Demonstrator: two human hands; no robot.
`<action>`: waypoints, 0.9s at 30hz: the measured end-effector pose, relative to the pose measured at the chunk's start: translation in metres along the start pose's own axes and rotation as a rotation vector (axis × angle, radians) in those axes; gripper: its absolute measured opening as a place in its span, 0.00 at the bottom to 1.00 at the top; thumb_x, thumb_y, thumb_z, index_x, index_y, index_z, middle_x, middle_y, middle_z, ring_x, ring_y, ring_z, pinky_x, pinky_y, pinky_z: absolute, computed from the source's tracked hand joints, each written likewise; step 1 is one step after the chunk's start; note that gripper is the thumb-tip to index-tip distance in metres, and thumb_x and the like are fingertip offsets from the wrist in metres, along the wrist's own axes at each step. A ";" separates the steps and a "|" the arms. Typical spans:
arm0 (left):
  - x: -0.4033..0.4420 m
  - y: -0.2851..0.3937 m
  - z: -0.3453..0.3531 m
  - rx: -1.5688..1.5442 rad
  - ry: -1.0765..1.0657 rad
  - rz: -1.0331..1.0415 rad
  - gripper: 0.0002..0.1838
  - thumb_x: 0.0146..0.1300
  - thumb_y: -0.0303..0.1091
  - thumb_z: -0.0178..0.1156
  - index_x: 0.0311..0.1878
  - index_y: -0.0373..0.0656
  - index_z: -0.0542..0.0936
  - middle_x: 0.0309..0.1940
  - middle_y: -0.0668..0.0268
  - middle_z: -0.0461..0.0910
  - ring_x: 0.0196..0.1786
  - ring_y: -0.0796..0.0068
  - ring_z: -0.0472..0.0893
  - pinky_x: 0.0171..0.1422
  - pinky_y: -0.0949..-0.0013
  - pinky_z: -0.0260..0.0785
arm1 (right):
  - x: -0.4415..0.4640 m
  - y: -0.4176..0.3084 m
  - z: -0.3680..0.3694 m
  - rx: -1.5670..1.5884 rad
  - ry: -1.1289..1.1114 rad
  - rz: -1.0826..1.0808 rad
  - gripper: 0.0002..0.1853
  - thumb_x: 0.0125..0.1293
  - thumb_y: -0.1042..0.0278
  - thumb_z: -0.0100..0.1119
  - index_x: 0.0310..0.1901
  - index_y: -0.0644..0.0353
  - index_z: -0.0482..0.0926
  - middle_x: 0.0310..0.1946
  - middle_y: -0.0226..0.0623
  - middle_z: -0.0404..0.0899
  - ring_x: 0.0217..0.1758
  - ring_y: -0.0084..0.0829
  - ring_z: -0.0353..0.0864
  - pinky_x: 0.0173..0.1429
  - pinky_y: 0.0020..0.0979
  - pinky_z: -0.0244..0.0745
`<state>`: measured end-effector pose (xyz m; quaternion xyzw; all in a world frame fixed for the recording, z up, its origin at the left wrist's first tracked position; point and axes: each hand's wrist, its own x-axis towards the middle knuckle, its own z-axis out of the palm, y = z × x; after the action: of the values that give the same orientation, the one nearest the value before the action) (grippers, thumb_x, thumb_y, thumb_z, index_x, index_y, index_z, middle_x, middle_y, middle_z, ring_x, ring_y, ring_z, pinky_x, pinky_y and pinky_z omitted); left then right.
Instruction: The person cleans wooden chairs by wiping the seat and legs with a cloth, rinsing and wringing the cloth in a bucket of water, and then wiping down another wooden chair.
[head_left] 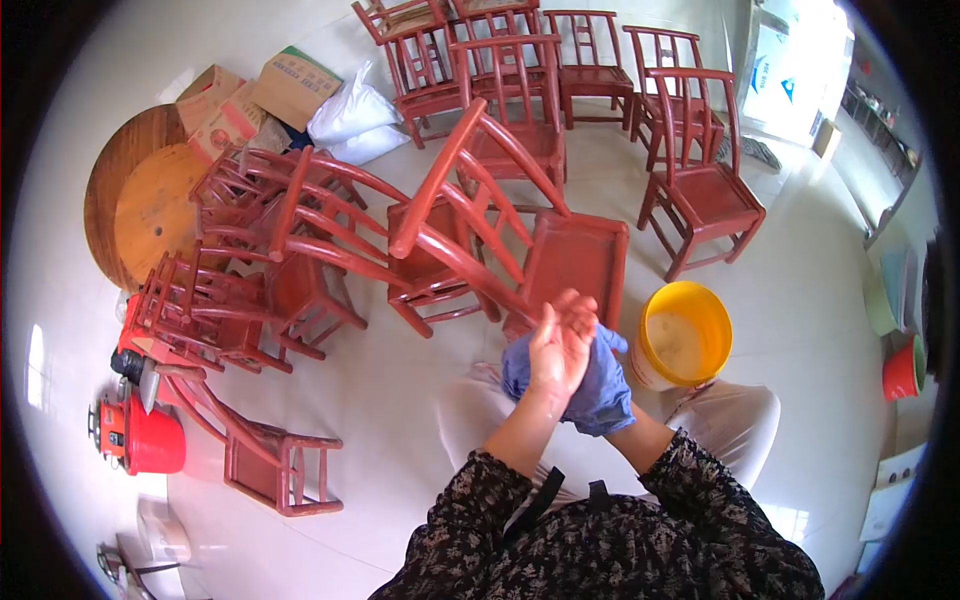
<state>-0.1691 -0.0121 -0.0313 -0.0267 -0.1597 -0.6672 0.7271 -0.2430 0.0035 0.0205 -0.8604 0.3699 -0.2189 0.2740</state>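
My left hand (562, 345) is turned palm up above a blue cloth (600, 395), its fingers apart and slightly curled, with nothing in the palm. The cloth bunches beneath and beside it, over my lap. It covers my right hand, so those fingers are hidden; only the right wrist (638, 440) shows at its lower edge. Just beyond the hands is a red wooden chair, its seat (575, 262) facing me and its back slanting to the upper left. Right of the cloth, a yellow bucket (684, 335) holds cloudy liquid.
Stacked red chairs (225, 290) fill the left side, near a round wooden tabletop (130, 200). More red chairs (705, 195) stand ahead and to the right. A small chair (258, 465), a red bucket (155, 435), cardboard boxes (295, 85) and white bags (355, 120) are also around.
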 end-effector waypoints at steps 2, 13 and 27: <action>-0.008 0.011 0.004 -0.121 -0.034 -0.076 0.26 0.69 0.48 0.44 0.56 0.34 0.69 0.53 0.51 0.73 0.53 0.60 0.75 0.59 0.59 0.67 | 0.041 -0.011 0.076 -1.233 0.511 0.665 0.30 0.67 0.51 0.42 0.61 0.68 0.61 0.59 0.59 0.64 0.63 0.51 0.65 0.64 0.40 0.60; -0.004 0.107 -0.052 1.071 0.769 0.262 0.33 0.58 0.37 0.60 0.65 0.42 0.60 0.58 0.60 0.66 0.61 0.65 0.65 0.66 0.61 0.55 | 0.167 -0.036 -0.013 0.125 0.542 -0.809 0.15 0.55 0.59 0.46 0.42 0.57 0.66 0.41 0.42 0.67 0.43 0.37 0.67 0.49 0.37 0.66; 0.054 0.090 -0.090 0.840 0.775 0.379 0.11 0.49 0.20 0.64 0.35 0.43 0.75 0.33 0.71 0.75 0.37 0.79 0.73 0.46 0.73 0.65 | 0.302 -0.062 0.029 -0.335 -0.063 -1.179 0.11 0.48 0.57 0.54 0.25 0.55 0.76 0.24 0.34 0.76 0.29 0.41 0.76 0.36 0.40 0.69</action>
<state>-0.0603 -0.0774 -0.0866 0.4803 -0.1255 -0.3670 0.7867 -0.0040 -0.1808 0.0906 -0.9576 -0.1472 -0.2469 -0.0211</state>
